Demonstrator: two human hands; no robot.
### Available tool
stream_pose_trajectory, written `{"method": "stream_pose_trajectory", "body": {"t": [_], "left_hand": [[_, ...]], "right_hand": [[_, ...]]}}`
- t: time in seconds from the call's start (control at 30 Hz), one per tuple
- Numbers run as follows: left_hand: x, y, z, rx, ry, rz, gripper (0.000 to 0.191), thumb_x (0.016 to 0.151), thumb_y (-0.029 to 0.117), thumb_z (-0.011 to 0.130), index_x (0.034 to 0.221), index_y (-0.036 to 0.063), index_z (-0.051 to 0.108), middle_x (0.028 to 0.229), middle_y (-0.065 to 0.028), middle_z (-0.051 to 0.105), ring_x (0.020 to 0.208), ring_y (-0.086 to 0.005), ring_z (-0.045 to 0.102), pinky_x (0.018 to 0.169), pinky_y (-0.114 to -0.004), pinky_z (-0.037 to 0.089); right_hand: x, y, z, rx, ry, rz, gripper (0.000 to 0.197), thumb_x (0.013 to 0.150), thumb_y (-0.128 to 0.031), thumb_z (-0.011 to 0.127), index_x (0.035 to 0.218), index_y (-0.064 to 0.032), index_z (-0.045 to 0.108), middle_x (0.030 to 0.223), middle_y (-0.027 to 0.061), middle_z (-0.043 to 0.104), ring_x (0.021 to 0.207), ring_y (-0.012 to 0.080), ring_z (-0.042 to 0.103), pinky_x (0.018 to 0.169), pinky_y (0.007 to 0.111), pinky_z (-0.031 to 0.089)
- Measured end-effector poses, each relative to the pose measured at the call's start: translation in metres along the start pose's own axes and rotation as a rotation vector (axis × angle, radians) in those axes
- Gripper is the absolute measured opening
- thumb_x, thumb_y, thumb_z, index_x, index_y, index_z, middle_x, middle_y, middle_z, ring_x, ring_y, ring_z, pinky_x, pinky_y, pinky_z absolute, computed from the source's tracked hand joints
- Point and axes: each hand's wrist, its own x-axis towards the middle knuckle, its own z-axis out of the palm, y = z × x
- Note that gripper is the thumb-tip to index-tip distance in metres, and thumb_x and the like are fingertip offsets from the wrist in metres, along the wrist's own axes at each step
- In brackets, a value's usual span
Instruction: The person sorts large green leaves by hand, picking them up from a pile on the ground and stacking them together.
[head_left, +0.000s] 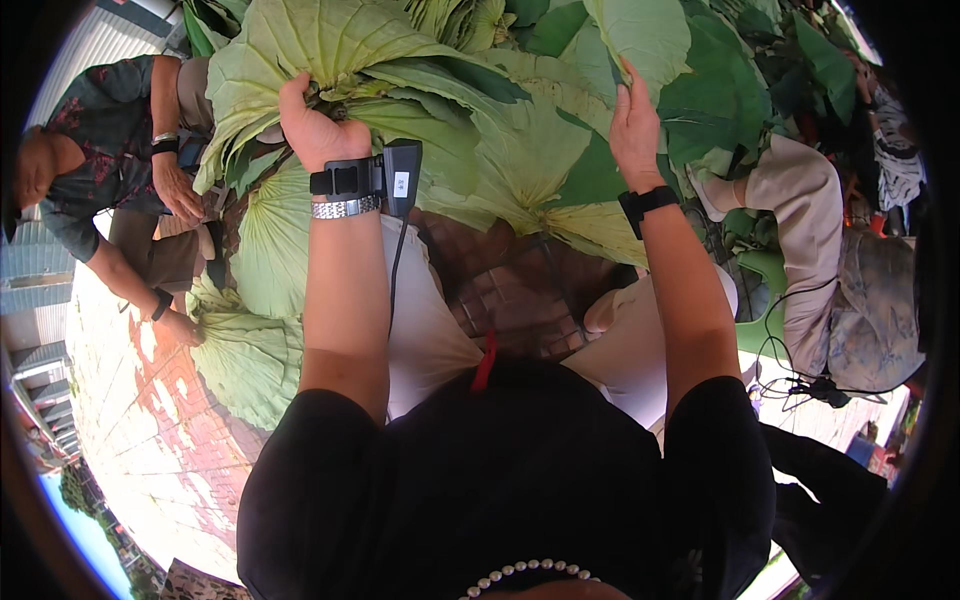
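Note:
My left hand (322, 127) grips a stack of large green lotus leaves (330, 37) near their gathered centre, palm turned up. The leaves fan out past my fingers, most of which are hidden under them. At the right, my right hand (635, 127) pinches the edge of a single pale-green lotus leaf (645, 41) between thumb and fingers. Between and below my hands spreads a wide, yellowish-veined lotus leaf (517, 180), lying over other leaves.
A co-worker at the left holds a bundle of leaves (247, 352) low over the brick paving (517, 292). Darker lotus leaves (712, 90) heap at the far right. Another seated person's leg (802, 180) is beside a green plastic stool (757, 300). Loose black cables (821, 390) hang nearby.

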Motion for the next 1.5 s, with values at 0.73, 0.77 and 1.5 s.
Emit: {"method": "stream_pose_trajectory", "body": {"t": [0.73, 0.77, 1.5], "left_hand": [[-0.069, -0.086, 0.01, 0.145, -0.358, -0.536, 0.012, 0.078, 0.009, 0.061, 0.084, -0.0011, 0.061, 0.083, -0.0066, 0.062, 0.072, -0.016, 0.06, 0.065, -0.03, 0.049], [-0.073, -0.09, 0.013, 0.161, -0.383, -0.588, 0.012, 0.079, 0.009, 0.061, 0.085, -0.0013, 0.062, 0.084, -0.0076, 0.063, 0.072, -0.0165, 0.061, 0.065, -0.029, 0.049], [-0.078, -0.12, 0.015, 0.226, -0.432, -0.689, 0.024, 0.082, 0.011, 0.06, 0.105, 0.0021, 0.057, 0.093, -0.0082, 0.063, 0.08, -0.0204, 0.063, 0.072, -0.036, 0.053]], "right_hand": [[-0.011, -0.103, -0.013, 0.155, -0.406, -0.301, 0.053, 0.078, -0.025, 0.068, 0.125, -0.0087, 0.05, 0.135, 0.013, 0.043, 0.121, 0.0318, 0.043, 0.099, 0.039, 0.036], [-0.011, -0.098, -0.017, 0.146, -0.401, -0.299, 0.053, 0.078, -0.025, 0.068, 0.125, -0.0087, 0.05, 0.135, 0.013, 0.043, 0.121, 0.0318, 0.043, 0.099, 0.039, 0.036], [0.003, -0.067, -0.041, 0.403, -0.409, -0.016, 0.034, 0.093, -0.022, 0.051, 0.119, -0.0003, 0.054, 0.103, 0.0137, 0.064, 0.093, 0.0169, 0.059, 0.083, 0.027, 0.044]]}}
